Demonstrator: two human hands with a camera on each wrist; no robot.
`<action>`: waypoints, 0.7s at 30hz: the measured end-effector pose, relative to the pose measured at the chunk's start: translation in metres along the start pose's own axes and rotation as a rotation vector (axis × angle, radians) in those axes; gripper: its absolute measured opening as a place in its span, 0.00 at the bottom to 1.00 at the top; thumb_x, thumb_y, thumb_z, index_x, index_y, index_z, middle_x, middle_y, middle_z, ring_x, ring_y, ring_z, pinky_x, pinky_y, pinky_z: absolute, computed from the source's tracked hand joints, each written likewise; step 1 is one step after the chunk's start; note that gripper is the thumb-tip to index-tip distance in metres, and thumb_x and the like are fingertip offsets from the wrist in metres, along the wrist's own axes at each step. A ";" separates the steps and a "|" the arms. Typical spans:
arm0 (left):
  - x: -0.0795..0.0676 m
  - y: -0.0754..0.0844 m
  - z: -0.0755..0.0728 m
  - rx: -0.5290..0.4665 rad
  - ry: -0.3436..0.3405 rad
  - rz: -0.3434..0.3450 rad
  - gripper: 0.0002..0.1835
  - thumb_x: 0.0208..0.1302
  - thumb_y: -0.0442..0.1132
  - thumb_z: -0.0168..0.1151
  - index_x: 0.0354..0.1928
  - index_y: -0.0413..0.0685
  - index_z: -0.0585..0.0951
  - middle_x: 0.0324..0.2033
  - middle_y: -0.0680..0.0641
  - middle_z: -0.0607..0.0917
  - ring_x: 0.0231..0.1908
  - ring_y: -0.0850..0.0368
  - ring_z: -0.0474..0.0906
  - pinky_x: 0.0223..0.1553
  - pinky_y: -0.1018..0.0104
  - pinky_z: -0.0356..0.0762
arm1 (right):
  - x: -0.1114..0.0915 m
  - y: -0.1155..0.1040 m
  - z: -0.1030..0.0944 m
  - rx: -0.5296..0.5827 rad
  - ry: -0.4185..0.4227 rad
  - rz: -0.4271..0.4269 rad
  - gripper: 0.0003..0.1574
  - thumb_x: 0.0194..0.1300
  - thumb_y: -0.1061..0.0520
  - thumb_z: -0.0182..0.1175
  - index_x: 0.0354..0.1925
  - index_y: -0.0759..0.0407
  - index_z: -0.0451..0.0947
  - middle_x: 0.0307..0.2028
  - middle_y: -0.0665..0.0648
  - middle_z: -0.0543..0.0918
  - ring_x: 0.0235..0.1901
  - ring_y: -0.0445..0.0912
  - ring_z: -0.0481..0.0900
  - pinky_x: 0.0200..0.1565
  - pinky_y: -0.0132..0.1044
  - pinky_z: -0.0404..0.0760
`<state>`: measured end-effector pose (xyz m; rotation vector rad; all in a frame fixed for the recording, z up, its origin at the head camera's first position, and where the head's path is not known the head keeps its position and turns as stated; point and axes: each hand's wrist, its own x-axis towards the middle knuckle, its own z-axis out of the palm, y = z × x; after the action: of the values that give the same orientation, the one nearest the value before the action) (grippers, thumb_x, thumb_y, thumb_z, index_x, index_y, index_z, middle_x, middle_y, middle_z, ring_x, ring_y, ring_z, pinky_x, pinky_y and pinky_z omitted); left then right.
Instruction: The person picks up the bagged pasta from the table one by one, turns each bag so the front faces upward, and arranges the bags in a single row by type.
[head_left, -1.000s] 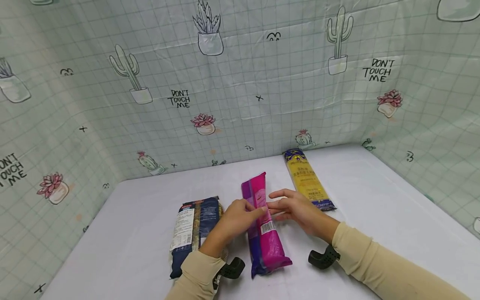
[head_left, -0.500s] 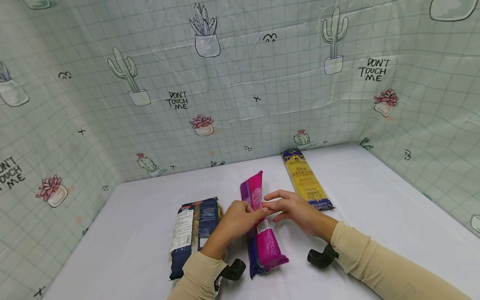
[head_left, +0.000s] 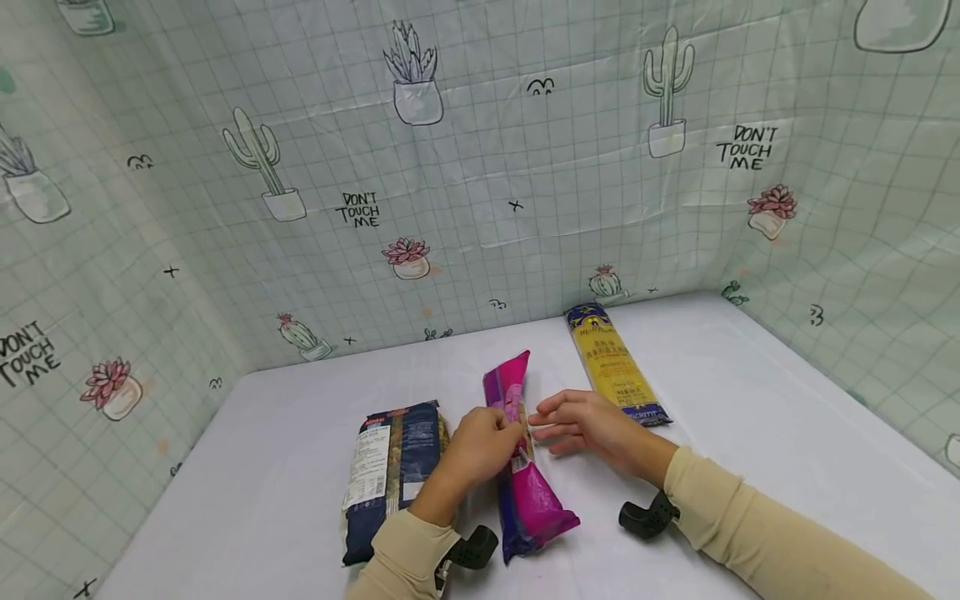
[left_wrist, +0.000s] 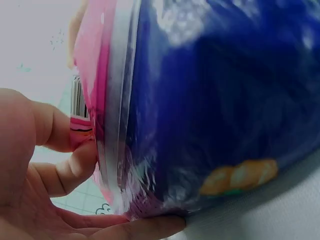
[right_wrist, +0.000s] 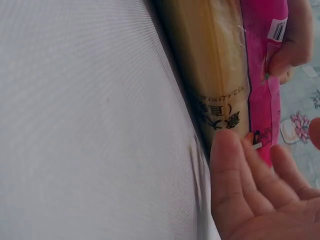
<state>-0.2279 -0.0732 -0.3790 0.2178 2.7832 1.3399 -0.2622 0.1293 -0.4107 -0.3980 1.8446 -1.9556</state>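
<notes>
A pink and purple spaghetti packet (head_left: 542, 500) lies lengthwise on the white table in the head view. My left hand (head_left: 483, 446) pinches its wrapper near the middle, between thumb and index finger. In the left wrist view the other fingers (left_wrist: 145, 227) reach along the packet's lower side. To the packet's right is my right hand (head_left: 588, 429), with fingers extended and slightly bent. Its fingertips (right_wrist: 227, 142) appear at the packet's side in the right wrist view, where pale pasta shows through a see-through panel; whether they touch it is hard to tell.
Left of the packet lies a dark blue pasta bag (head_left: 418, 442), partly behind my left forearm. A yellow spaghetti packet (head_left: 611, 362) lies at the back right. Patterned cloth (head_left: 465, 167) rises behind the white table (head_left: 277, 467).
My left hand has drawn the wrapper up and leftward at the middle, so a see-through strip now shows. My right fingers, close to the left thumb half a second ago, are now farther from it.
</notes>
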 end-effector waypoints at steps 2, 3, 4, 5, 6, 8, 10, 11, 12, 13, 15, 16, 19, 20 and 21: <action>0.000 -0.001 -0.001 -0.027 0.004 -0.006 0.15 0.67 0.38 0.55 0.19 0.47 0.73 0.16 0.52 0.71 0.18 0.59 0.65 0.16 0.68 0.60 | 0.001 0.001 0.000 -0.009 0.017 0.021 0.23 0.71 0.60 0.52 0.58 0.75 0.69 0.56 0.68 0.80 0.51 0.56 0.84 0.48 0.46 0.84; 0.001 -0.001 -0.002 -0.046 0.005 -0.010 0.15 0.67 0.37 0.54 0.20 0.48 0.73 0.16 0.52 0.71 0.17 0.59 0.64 0.16 0.68 0.59 | 0.001 0.002 0.000 -0.015 0.023 0.032 0.23 0.71 0.60 0.51 0.58 0.75 0.69 0.55 0.68 0.81 0.50 0.55 0.84 0.48 0.45 0.84; 0.001 -0.002 -0.002 -0.066 0.007 -0.015 0.15 0.67 0.38 0.54 0.20 0.48 0.72 0.16 0.52 0.70 0.17 0.59 0.64 0.16 0.67 0.59 | 0.001 0.002 0.000 -0.021 0.025 0.040 0.24 0.71 0.60 0.52 0.58 0.75 0.69 0.54 0.68 0.81 0.49 0.55 0.84 0.47 0.45 0.84; 0.001 -0.002 -0.002 -0.087 0.011 -0.021 0.15 0.67 0.37 0.53 0.20 0.48 0.72 0.16 0.52 0.70 0.17 0.59 0.63 0.16 0.67 0.58 | 0.001 0.002 0.000 -0.025 0.025 0.047 0.24 0.71 0.60 0.52 0.59 0.75 0.68 0.54 0.67 0.81 0.49 0.55 0.84 0.47 0.45 0.84; 0.001 -0.003 -0.003 -0.107 0.014 -0.027 0.15 0.67 0.37 0.52 0.20 0.47 0.72 0.16 0.52 0.70 0.17 0.59 0.62 0.16 0.67 0.58 | 0.001 0.002 0.000 -0.029 0.024 0.053 0.24 0.71 0.59 0.52 0.59 0.75 0.68 0.53 0.67 0.82 0.49 0.55 0.85 0.47 0.45 0.84; 0.002 -0.003 -0.004 -0.146 0.021 -0.042 0.14 0.68 0.37 0.52 0.21 0.47 0.72 0.17 0.51 0.70 0.17 0.59 0.62 0.17 0.67 0.58 | 0.001 0.003 0.000 -0.031 0.022 0.059 0.25 0.71 0.59 0.52 0.59 0.75 0.68 0.53 0.66 0.82 0.48 0.55 0.85 0.47 0.45 0.84; 0.003 -0.004 -0.004 -0.178 0.031 -0.049 0.14 0.68 0.37 0.51 0.22 0.46 0.72 0.18 0.51 0.70 0.18 0.58 0.63 0.18 0.67 0.60 | 0.001 0.003 0.000 -0.032 0.019 0.059 0.25 0.71 0.59 0.53 0.60 0.75 0.68 0.53 0.67 0.82 0.48 0.55 0.85 0.47 0.45 0.85; 0.003 -0.004 -0.004 -0.198 0.036 -0.054 0.13 0.68 0.37 0.50 0.23 0.46 0.72 0.19 0.50 0.70 0.19 0.58 0.64 0.18 0.67 0.61 | 0.001 0.003 0.001 -0.028 0.017 0.060 0.25 0.72 0.59 0.53 0.60 0.75 0.68 0.53 0.67 0.82 0.48 0.56 0.85 0.47 0.45 0.85; 0.004 -0.004 -0.005 -0.220 0.040 -0.059 0.13 0.68 0.36 0.50 0.23 0.45 0.73 0.20 0.50 0.71 0.20 0.58 0.64 0.19 0.67 0.62 | 0.001 0.003 0.001 -0.023 0.015 0.062 0.26 0.72 0.59 0.53 0.60 0.75 0.67 0.53 0.67 0.82 0.48 0.56 0.85 0.47 0.46 0.85; 0.004 -0.004 -0.005 -0.242 0.043 -0.061 0.12 0.68 0.36 0.49 0.24 0.44 0.73 0.21 0.49 0.71 0.21 0.57 0.65 0.20 0.67 0.63 | 0.000 0.002 0.001 -0.017 0.012 0.065 0.26 0.72 0.58 0.53 0.61 0.75 0.67 0.53 0.67 0.82 0.48 0.57 0.85 0.47 0.46 0.85; 0.005 -0.003 -0.006 -0.286 0.047 -0.070 0.11 0.67 0.35 0.48 0.25 0.43 0.73 0.22 0.48 0.71 0.22 0.57 0.66 0.22 0.67 0.66 | 0.000 0.002 0.002 -0.004 0.006 0.074 0.27 0.73 0.58 0.53 0.62 0.75 0.66 0.53 0.67 0.83 0.48 0.57 0.85 0.47 0.47 0.85; 0.006 -0.003 -0.006 -0.310 0.047 -0.078 0.11 0.67 0.35 0.48 0.26 0.43 0.73 0.23 0.48 0.71 0.23 0.56 0.66 0.23 0.67 0.67 | 0.000 0.002 0.002 0.003 0.004 0.081 0.28 0.73 0.58 0.53 0.62 0.75 0.65 0.52 0.66 0.83 0.48 0.57 0.85 0.47 0.47 0.85; 0.006 -0.002 -0.005 -0.366 0.048 -0.091 0.10 0.66 0.34 0.47 0.25 0.43 0.71 0.25 0.47 0.71 0.25 0.55 0.67 0.26 0.66 0.71 | -0.001 0.000 0.004 0.018 0.002 0.103 0.30 0.74 0.56 0.52 0.65 0.75 0.63 0.52 0.66 0.83 0.48 0.57 0.85 0.47 0.47 0.84; 0.006 -0.001 -0.005 -0.381 0.049 -0.098 0.10 0.65 0.34 0.48 0.24 0.43 0.70 0.25 0.47 0.71 0.26 0.55 0.67 0.27 0.66 0.72 | -0.001 0.000 0.004 0.022 0.004 0.110 0.31 0.74 0.56 0.52 0.66 0.75 0.62 0.52 0.66 0.83 0.48 0.56 0.85 0.47 0.47 0.84; 0.007 0.000 -0.004 -0.399 0.049 -0.098 0.10 0.64 0.34 0.48 0.24 0.43 0.70 0.25 0.47 0.70 0.26 0.55 0.67 0.27 0.66 0.72 | -0.001 0.000 0.004 0.025 0.006 0.117 0.31 0.75 0.55 0.51 0.66 0.75 0.61 0.52 0.66 0.82 0.47 0.56 0.85 0.48 0.47 0.84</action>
<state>-0.2348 -0.0754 -0.3767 0.0314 2.4515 1.8494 -0.2598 0.1263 -0.4106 -0.2701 1.8031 -1.9010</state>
